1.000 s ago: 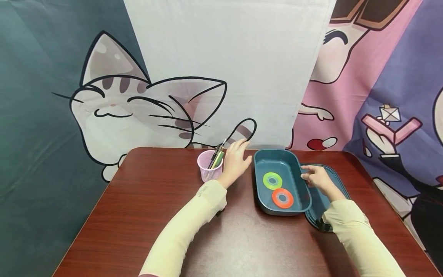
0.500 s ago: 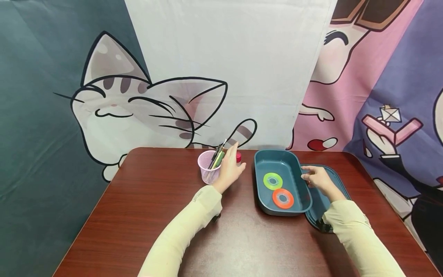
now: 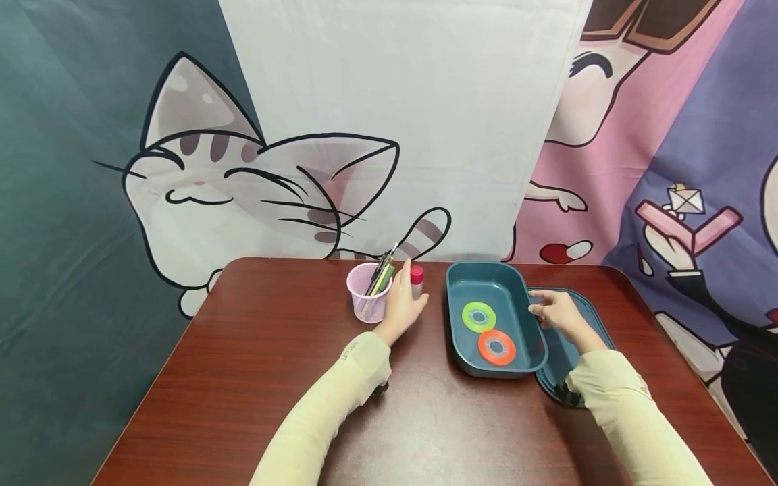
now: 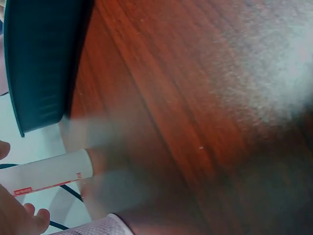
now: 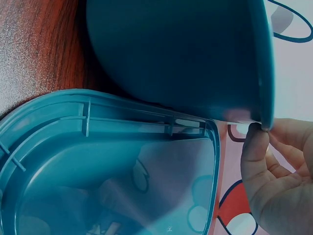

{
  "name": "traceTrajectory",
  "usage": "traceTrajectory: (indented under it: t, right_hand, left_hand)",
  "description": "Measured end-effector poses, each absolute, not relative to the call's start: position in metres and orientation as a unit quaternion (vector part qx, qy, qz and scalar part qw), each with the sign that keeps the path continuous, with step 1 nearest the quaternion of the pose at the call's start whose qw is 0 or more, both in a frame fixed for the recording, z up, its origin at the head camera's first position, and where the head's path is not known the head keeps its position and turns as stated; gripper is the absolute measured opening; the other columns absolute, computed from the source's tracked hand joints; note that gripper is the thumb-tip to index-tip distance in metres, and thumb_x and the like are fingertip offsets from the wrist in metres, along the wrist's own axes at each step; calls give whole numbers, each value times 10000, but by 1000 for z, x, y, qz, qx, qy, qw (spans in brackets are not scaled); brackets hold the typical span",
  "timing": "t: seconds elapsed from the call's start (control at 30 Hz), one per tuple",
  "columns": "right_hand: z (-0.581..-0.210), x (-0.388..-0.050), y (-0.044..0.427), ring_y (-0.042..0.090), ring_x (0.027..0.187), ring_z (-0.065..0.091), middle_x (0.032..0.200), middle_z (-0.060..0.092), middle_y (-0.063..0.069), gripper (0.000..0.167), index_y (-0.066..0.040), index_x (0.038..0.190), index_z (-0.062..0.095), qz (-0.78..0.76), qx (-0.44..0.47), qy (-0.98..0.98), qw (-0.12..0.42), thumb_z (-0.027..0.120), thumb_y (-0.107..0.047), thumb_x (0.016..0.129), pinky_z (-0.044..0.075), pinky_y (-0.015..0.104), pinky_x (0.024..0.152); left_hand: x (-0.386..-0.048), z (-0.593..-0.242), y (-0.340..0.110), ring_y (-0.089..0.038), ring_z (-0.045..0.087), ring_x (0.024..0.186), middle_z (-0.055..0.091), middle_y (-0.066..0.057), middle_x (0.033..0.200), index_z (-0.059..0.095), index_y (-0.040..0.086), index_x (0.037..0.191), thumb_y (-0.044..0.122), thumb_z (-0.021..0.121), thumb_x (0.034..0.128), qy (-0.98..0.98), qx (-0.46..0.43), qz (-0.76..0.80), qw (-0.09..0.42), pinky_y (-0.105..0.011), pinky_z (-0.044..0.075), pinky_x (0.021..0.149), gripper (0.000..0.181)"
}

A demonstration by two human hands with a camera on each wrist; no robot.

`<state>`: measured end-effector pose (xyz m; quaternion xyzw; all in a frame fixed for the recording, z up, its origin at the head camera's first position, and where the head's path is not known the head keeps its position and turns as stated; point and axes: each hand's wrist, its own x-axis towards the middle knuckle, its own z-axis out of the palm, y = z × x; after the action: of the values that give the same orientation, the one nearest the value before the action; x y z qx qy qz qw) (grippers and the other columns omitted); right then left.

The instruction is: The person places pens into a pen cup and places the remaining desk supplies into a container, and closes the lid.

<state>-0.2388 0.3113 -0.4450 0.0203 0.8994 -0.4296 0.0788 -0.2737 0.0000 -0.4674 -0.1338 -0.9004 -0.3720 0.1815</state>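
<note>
Tbl (image 3: 249,344): 1 tube (image 4: 51,171), 1 tub (image 3: 495,285), 2 discs (image 3: 509,349), 2 hands (image 3: 556,312)

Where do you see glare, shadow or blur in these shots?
Head view: soft sheen on the table, a shadow beside the right sleeve. Left wrist: strong glare at upper right, blurry reflections near the white tube. Right wrist: the teal box looks dark, the lid shows reflections.

- Left arm (image 3: 328,412): extended forward; left hand (image 3: 401,305) with thumb spread from fingers (image 3: 406,273); finger curl partly hidden, seemingly slight.
- Right arm (image 3: 635,418): angled inward; right hand (image 3: 560,314) pinching.
</note>
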Motion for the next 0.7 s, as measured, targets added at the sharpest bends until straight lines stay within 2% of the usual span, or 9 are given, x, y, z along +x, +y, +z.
traceTrajectory:
  t: [0.27, 0.47, 0.7]
  right_hand:
    - [-444, -238, 310, 165, 670, 496, 921, 550, 204, 444, 91, 1281, 381, -435, 25, 896, 83, 486, -61, 877, 481, 282, 592]
    - [-442, -238, 309, 157, 669, 497, 919, 551, 208, 452, 95, 1284, 374, -439, 26, 894, 86, 492, -67, 880, 481, 283, 595]
    - [-442, -237, 309, 148, 658, 496, 917, 554, 216, 453, 103, 1282, 372, -441, 23, 893, 86, 490, -60, 876, 481, 281, 584]
  left_hand:
    - [-273, -475, -1, -281, 510, 1085, 530, -183, 1178, 328, -7, 1321, 116, 653, 761, -897, -121, -379, 194, -375, 406, 919, 659]
    - [-273, -477, -1, -283, 544, 1021, 565, -172, 1096, 413, -4, 1236, 104, 638, 766, -894, -112, -379, 211, -378, 432, 864, 532]
    - [-273, -477, 1, -282, 558, 965, 572, -166, 1011, 443, -15, 1154, 91, 633, 771, -892, -106, -374, 231, -364, 440, 838, 440]
